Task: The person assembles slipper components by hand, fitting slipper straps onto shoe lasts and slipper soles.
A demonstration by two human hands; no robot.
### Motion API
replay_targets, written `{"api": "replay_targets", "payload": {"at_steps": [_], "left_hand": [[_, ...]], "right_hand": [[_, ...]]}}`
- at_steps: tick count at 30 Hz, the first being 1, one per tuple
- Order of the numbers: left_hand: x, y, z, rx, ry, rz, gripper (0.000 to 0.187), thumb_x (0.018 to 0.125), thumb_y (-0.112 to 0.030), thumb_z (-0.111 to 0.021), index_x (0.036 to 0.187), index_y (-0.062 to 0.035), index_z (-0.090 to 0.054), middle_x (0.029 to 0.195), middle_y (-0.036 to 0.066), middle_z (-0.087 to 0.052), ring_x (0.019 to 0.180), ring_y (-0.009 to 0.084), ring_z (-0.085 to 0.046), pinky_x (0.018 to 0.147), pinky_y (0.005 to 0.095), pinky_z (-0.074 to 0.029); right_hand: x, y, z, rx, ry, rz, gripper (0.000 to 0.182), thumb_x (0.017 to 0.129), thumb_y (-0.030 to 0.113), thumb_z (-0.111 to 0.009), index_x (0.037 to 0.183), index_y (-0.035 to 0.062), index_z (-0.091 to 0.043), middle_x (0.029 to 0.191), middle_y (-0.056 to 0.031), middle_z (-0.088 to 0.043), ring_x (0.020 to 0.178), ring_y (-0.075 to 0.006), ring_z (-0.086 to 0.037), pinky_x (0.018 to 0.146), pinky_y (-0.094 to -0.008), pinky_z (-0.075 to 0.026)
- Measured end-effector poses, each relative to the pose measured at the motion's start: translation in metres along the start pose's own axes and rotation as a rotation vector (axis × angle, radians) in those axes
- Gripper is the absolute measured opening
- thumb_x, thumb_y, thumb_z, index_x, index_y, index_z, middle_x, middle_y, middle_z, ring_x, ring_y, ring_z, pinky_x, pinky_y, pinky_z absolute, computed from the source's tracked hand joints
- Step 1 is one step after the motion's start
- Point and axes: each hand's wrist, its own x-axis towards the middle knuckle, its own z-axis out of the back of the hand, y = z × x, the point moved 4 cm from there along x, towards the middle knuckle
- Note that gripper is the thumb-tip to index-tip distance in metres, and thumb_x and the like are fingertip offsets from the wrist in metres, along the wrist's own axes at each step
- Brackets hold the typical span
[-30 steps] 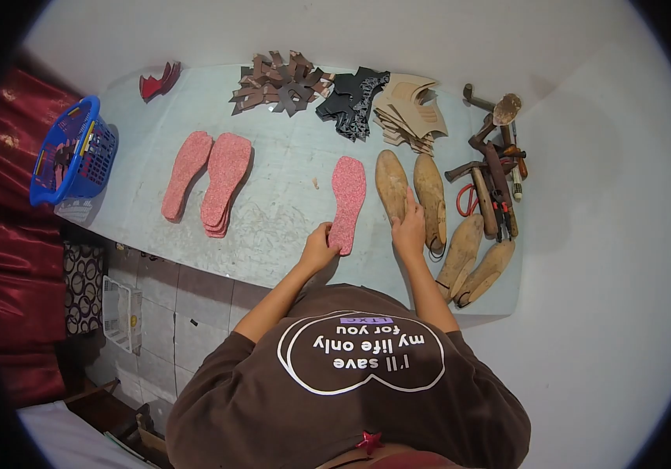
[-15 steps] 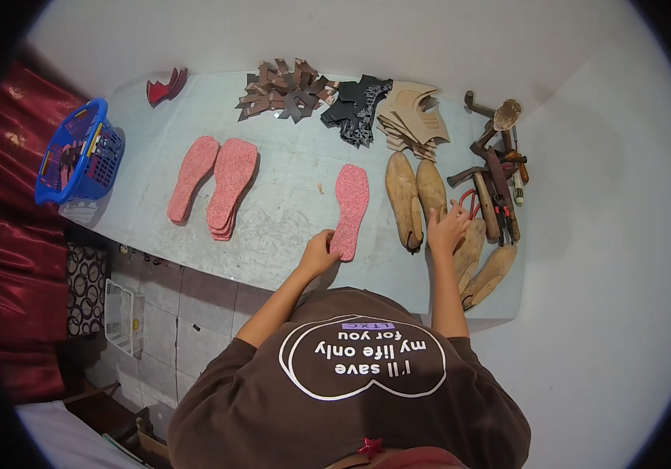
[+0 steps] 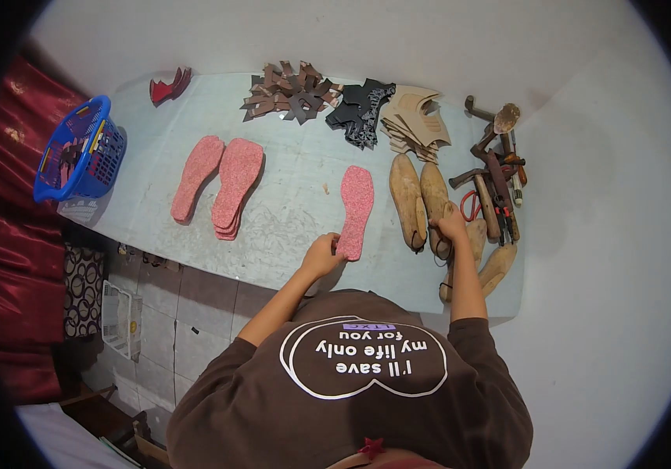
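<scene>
A pink speckled insole (image 3: 357, 205) lies lengthwise in front of me, and my left hand (image 3: 322, 256) pinches its near left edge. To its right are two wooden shoe lasts, the left one (image 3: 407, 205) and the right one (image 3: 433, 187). My right hand (image 3: 452, 225) is closed around the side of the right last near its heel end; some fingertips are hidden. Beneath my right forearm lie more wooden lasts (image 3: 497, 270), partly covered by the arm.
At left sit a single pink insole (image 3: 197, 180) and an insole stack (image 3: 238, 184). Brown (image 3: 292, 92), black (image 3: 360, 113) and beige cut pieces (image 3: 416, 125) line the back. Hammers and other tools (image 3: 496, 168) crowd the right; a blue basket (image 3: 81, 148) stands far left.
My right hand has moved slightly right, its fingers closing on the right last. One of the lasts under my forearm has shifted left and nearer. My left hand stays at the insole.
</scene>
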Motion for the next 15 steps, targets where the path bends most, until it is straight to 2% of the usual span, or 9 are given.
{"api": "replay_targets", "payload": {"at_steps": [3, 4, 6, 7, 9, 11, 12, 14, 15], "left_hand": [[-0.002, 0.002, 0.003, 0.003, -0.001, -0.031, 0.045, 0.065, -0.02, -0.07, 0.102, -0.0001, -0.055, 0.09, 0.016, -0.058, 0.083, 0.029, -0.057, 0.075, 0.0357, -0.045], [-0.002, 0.001, 0.006, 0.038, 0.028, -0.015, 0.044, 0.065, -0.021, -0.07, 0.102, -0.0011, -0.055, 0.091, 0.016, -0.058, 0.086, 0.0298, -0.056, 0.075, 0.0359, -0.045], [-0.002, 0.004, 0.009, 0.076, 0.064, -0.004, 0.044, 0.065, -0.021, -0.07, 0.102, -0.0021, -0.056, 0.093, 0.016, -0.057, 0.089, 0.0305, -0.054, 0.076, 0.036, -0.044], [-0.002, 0.005, 0.011, 0.18, 0.022, -0.059, 0.045, 0.064, -0.023, -0.071, 0.102, -0.0034, -0.056, 0.098, 0.015, -0.055, 0.096, 0.031, -0.051, 0.078, 0.0379, -0.043], [-0.001, 0.008, 0.014, 0.282, -0.012, -0.116, 0.045, 0.064, -0.024, -0.071, 0.102, -0.0048, -0.056, 0.103, 0.014, -0.053, 0.102, 0.0316, -0.047, 0.08, 0.0397, -0.041], [0.003, 0.008, 0.02, 0.297, 0.015, -0.12, 0.047, 0.063, -0.026, -0.072, 0.105, -0.0095, -0.057, 0.118, 0.014, -0.044, 0.114, 0.0342, -0.035, 0.087, 0.0462, -0.036], [0.005, 0.007, 0.022, 0.297, 0.021, -0.127, 0.047, 0.063, -0.026, -0.072, 0.105, -0.0095, -0.057, 0.118, 0.014, -0.044, 0.114, 0.0342, -0.035, 0.087, 0.0462, -0.036], [0.01, 0.003, 0.025, 0.411, 0.037, -0.176, 0.052, 0.063, -0.026, -0.072, 0.111, -0.0151, -0.054, 0.13, 0.015, -0.034, 0.123, 0.036, -0.026, 0.094, 0.054, -0.027], [0.013, 0.004, 0.027, 0.411, 0.044, -0.182, 0.052, 0.063, -0.026, -0.072, 0.111, -0.0151, -0.054, 0.13, 0.015, -0.034, 0.123, 0.036, -0.026, 0.094, 0.054, -0.027]], "right_hand": [[0.022, -0.015, -0.004, 0.067, 0.036, 0.005, 0.074, 0.055, 0.014, -0.074, 0.122, 0.0034, -0.045, 0.098, -0.0163, -0.061, 0.086, -0.0247, -0.059, 0.076, -0.0329, -0.046], [0.009, 0.005, 0.01, 0.055, 0.055, -0.09, 0.067, 0.057, 0.01, -0.072, 0.119, 0.002, -0.048, 0.094, -0.0129, -0.061, 0.079, -0.0215, -0.059, 0.071, -0.0308, -0.047], [0.011, 0.01, 0.019, 0.167, 0.086, -0.118, 0.064, 0.058, 0.01, -0.07, 0.117, 0.0017, -0.049, 0.098, -0.015, -0.06, 0.086, -0.0241, -0.058, 0.076, -0.0319, -0.045], [0.004, 0.021, 0.026, 0.277, 0.122, -0.14, 0.061, 0.058, 0.009, -0.069, 0.116, 0.0014, -0.05, 0.102, -0.0171, -0.06, 0.093, -0.0268, -0.058, 0.082, -0.0331, -0.043], [-0.02, 0.052, 0.046, 0.294, 0.078, -0.098, 0.054, 0.062, 0.008, -0.068, 0.113, -0.0013, -0.052, 0.1, -0.0159, -0.06, 0.09, -0.0241, -0.058, 0.079, -0.0317, -0.044], [-0.044, 0.084, 0.054, 0.456, 0.105, -0.116, 0.048, 0.064, 0.009, -0.067, 0.109, -0.003, -0.053, 0.098, -0.0138, -0.061, 0.086, -0.0197, -0.059, 0.075, -0.0293, -0.045], [-0.052, 0.093, 0.049, 0.53, 0.045, -0.063, 0.042, 0.066, 0.009, -0.068, 0.104, -0.0037, -0.055, 0.094, -0.0111, -0.061, 0.081, -0.0166, -0.059, 0.071, -0.0267, -0.046], [-0.054, 0.093, 0.023, 0.555, 0.045, -0.002, 0.043, 0.066, 0.009, -0.068, 0.105, -0.0037, -0.054, 0.093, -0.011, -0.061, 0.08, -0.0165, -0.059, 0.07, -0.0264, -0.046], [-0.057, 0.097, 0.011, 0.577, 0.057, 0.064, 0.044, 0.067, 0.009, -0.068, 0.106, -0.0037, -0.053, 0.091, -0.0108, -0.061, 0.079, -0.0165, -0.059, 0.069, -0.0262, -0.046]]}}
